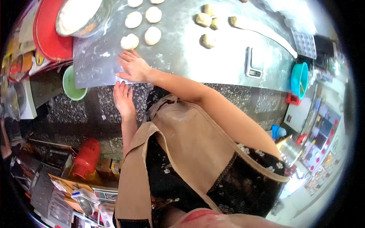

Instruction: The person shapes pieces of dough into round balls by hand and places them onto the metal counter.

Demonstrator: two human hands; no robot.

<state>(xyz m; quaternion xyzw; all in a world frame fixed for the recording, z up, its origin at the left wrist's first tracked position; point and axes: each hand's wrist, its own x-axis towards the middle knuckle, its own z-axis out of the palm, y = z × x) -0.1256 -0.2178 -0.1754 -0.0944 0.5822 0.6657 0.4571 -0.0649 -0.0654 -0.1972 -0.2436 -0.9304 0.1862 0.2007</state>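
Note:
My right hand reaches across my body to the left part of the metal table. Its fingers are spread, and nothing shows in them. The fingertips are close to the nearest white dough ball; whether they touch it I cannot tell. My left hand is just below the table's front edge, palm up with fingers stretched out and no object in it. Another white dough ball lies beside the first, with several more in two rows behind.
Brownish dough lumps and a long pale dough roll lie farther right, behind a scale. At left are a metal bowl with white contents, a red tub and a green bowl. A teal basin stands right.

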